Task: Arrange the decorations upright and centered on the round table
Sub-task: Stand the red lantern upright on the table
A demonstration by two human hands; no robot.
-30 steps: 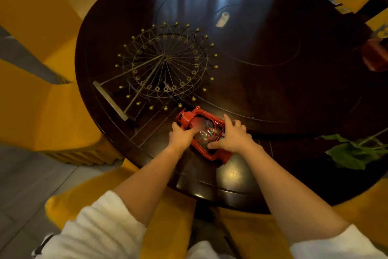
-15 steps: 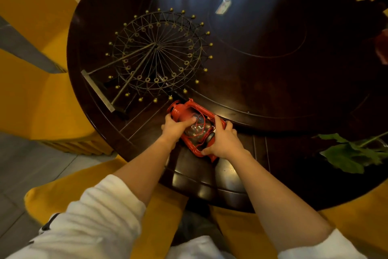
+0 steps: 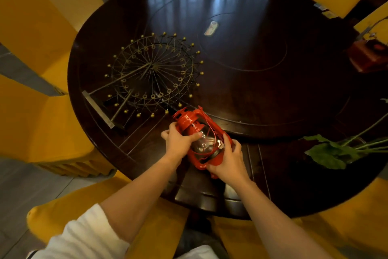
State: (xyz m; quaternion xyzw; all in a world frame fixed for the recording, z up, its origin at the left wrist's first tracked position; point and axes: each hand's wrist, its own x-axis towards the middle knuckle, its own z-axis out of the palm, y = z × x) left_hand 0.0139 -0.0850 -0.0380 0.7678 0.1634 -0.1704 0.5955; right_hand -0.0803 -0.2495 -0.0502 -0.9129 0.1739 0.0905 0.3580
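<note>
The red lantern (image 3: pixel 201 141) is held tilted above the near edge of the dark round tabletop (image 3: pixel 241 90), its cap pointing away and to the left. The left hand (image 3: pixel 178 143) has its fingers (image 3: pixel 194 135) wrapped over the upper frame and glass; the right hand (image 3: pixel 228 160) grips the base from the near side. The wire Ferris wheel ornament (image 3: pixel 153 73) lies flat on its side, left of centre. Green leaves (image 3: pixel 331 151) lie at the right edge.

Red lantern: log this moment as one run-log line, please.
red lantern tilted, near table edge | left hand grip on top | right hand grip on base | wire wheel lying flat | not centered
</note>
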